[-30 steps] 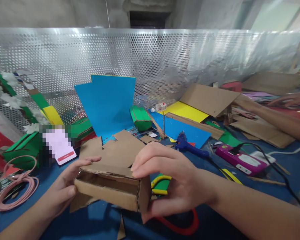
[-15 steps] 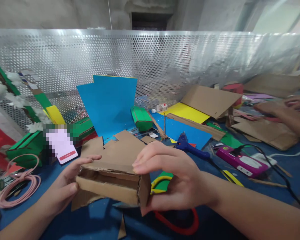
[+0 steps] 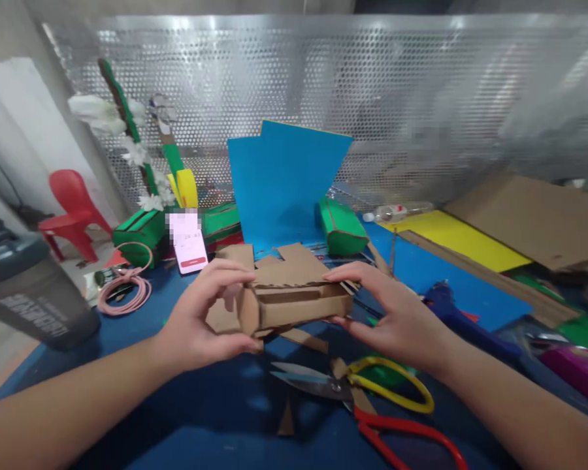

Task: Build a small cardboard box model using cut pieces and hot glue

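Observation:
Between my two hands is a small cardboard box [image 3: 304, 312], its long open slot facing me and a wide flap rising behind it. My left hand [image 3: 210, 320] grips its left end, fingers on top and thumb below. At the right end, my right hand [image 3: 387, 313] pinches it in the same way, fingers over the top edge and thumb underneath. Below the box, on the blue table, lies a pair of scissors [image 3: 340, 390] with one yellow and one red handle, blades parted and pointing left. Cardboard scraps [image 3: 287, 418] lie around the scissors.
Behind the box stand a blue board [image 3: 289, 189] and a green block [image 3: 342, 225]. A glue gun [image 3: 463, 313] lies to the right, near a yellow sheet [image 3: 463, 238]. On the left are a phone [image 3: 190, 245], a coiled pink cable [image 3: 125, 292] and a shaker bottle [image 3: 24, 281].
The view has swung left, bringing in the shaker bottle and red chair. The box has turned, so its left end now shows; my left hand has closed further around that end.

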### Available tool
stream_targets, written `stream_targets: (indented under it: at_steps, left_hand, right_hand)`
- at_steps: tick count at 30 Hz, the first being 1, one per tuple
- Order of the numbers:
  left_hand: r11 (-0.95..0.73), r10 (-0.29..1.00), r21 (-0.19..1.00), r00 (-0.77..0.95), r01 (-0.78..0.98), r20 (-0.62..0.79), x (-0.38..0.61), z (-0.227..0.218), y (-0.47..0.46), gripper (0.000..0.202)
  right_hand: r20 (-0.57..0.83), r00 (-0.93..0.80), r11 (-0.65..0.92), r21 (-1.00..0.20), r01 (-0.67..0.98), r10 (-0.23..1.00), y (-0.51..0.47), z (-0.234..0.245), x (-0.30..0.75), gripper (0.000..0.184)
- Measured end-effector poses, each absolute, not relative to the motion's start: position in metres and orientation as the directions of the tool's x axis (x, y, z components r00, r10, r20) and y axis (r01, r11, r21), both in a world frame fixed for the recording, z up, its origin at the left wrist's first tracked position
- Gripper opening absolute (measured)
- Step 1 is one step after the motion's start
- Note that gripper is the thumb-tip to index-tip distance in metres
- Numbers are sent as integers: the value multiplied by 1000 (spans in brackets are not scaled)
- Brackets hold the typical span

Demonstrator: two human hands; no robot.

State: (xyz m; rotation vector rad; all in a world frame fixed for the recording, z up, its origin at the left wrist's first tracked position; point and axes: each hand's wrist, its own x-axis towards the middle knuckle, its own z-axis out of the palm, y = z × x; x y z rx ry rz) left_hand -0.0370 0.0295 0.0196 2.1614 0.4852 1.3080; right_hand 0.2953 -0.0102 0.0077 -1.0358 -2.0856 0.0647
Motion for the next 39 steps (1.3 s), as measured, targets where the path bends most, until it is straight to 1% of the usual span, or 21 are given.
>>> stream_targets:
  at_steps: [3,5,8,11,13,14,15,17,20,24,32,39]
  left_hand:
    - [-792,563,607,456,59,689,-33,19,17,70]
    - [-798,558,599,467,72,686,-29,22,10,72]
    - [-825,518,558,511,88,686,-25,30,3,63]
    - [-863,455,498,561,86,692,-23,34,-1,60]
    - [-874,448,471,582,124,679,-22,34,-3,60]
    - [-874,455,461,590,154,667,-21,34,-4,58]
    - [-874,461,452,601,180,653,-20,33,-5,56]
    - [-882,452,425,623,204,638,-18,34,-8,52]
    - [-902,416,383,638,200,648,-15,35,-11,51]
    - [-916,390,346,661,204,641,-14,36,-14,55]
    - [-933,355,289,680,215,641,-12,39,-15,49]
    - [-929,366,291,672,228,643,-11,37,-15,50]
  right_hand:
    - [627,-368,664,-336,668,687,-6,-5,292,41]
    - [637,-392,680,-295,671,663,-5,-12,290,40]
    - [633,-449,708,-230,668,630,-4,-15,289,44]
    - [578,-530,741,-208,639,620,-11,-7,289,58]
    - [523,-606,785,-236,574,600,-19,3,288,69]
    - [506,-638,808,-266,525,581,-23,8,286,71]
    - [518,-643,824,-301,480,564,-27,13,284,69]
    - [574,-619,844,-347,409,536,-34,21,277,58]
    - [662,-560,866,-340,367,498,-39,28,266,44]
    - [680,-572,888,-334,315,459,-39,31,260,35]
    - [669,-564,871,-432,234,483,-38,31,261,34]
    - [672,-538,858,-444,257,509,-40,27,260,36]
